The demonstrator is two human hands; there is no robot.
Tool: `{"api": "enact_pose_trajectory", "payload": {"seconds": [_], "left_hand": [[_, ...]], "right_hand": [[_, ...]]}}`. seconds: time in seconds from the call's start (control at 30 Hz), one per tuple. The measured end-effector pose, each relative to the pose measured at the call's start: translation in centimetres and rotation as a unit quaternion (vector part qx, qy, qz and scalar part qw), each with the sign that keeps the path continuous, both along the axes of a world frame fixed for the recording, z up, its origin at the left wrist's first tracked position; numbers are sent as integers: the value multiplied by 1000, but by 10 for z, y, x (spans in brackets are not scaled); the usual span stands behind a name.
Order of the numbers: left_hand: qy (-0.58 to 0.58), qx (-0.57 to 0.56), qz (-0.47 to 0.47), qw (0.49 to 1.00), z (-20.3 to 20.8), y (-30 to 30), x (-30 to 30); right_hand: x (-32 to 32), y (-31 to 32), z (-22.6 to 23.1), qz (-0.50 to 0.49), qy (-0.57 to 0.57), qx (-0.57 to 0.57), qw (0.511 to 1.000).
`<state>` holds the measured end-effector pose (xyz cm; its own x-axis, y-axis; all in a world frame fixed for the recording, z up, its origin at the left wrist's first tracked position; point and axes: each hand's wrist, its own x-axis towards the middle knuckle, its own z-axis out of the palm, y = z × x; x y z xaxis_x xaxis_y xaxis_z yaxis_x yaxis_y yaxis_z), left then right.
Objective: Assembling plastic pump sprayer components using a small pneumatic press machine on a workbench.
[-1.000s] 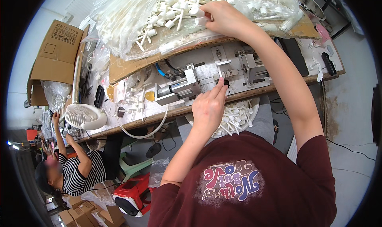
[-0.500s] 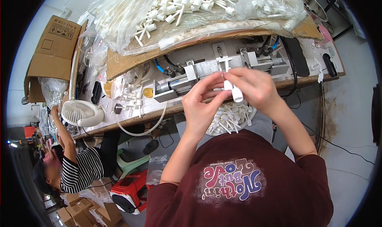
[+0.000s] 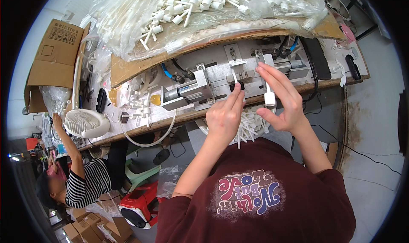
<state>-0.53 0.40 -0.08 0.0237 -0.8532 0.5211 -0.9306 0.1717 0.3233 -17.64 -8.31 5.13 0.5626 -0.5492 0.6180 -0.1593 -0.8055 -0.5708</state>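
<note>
My left hand [image 3: 225, 119] reaches over the bench edge with its fingers stretched forward. Its fingertips are at the lower end of a thin white plastic stick [image 3: 234, 76] that lies in the metal clamping fixture [image 3: 242, 76]; whether they touch it I cannot tell. My right hand [image 3: 284, 100] is open, fingers extended and thumb spread apart. Beside its fingers, a white stem with a cylindrical cap [image 3: 269, 99] hangs cap down, its upper part partly covered. Below both hands, a heap of white capped stems [image 3: 249, 126] lies over my lap.
Pneumatic cylinders [image 3: 181, 94] flank the fixture, with blue and black hoses. Behind it, cardboard [image 3: 140, 64] and plastic sheeting bear a large heap of white capped stems [image 3: 191, 4]. A white fan [image 3: 87, 123] stands left, near a person in a striped top [image 3: 91, 179].
My hands have moved apart. The right has opened and shifted right beside the capped stem; the left has stretched its fingers toward the fixture, where a white stick now lies.
</note>
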Motion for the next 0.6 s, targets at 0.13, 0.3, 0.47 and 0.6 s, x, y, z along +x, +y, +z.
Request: {"api": "enact_pose_trajectory", "payload": {"seconds": [0.13, 0.3, 0.47, 0.6], "left_hand": [[3, 32, -9, 999, 11, -6, 6], [16, 32, -1, 999, 6, -7, 7], [25, 30, 1, 999, 6, -6, 7], [24, 39, -33, 998, 8, -1, 10]], "right_hand": [[-1, 6, -2, -33, 7, 20, 999], [-7, 8, -13, -63, 27, 8, 998], [-3, 13, -16, -68, 56, 17, 996], [5, 6, -22, -59, 99, -96, 989]]}}
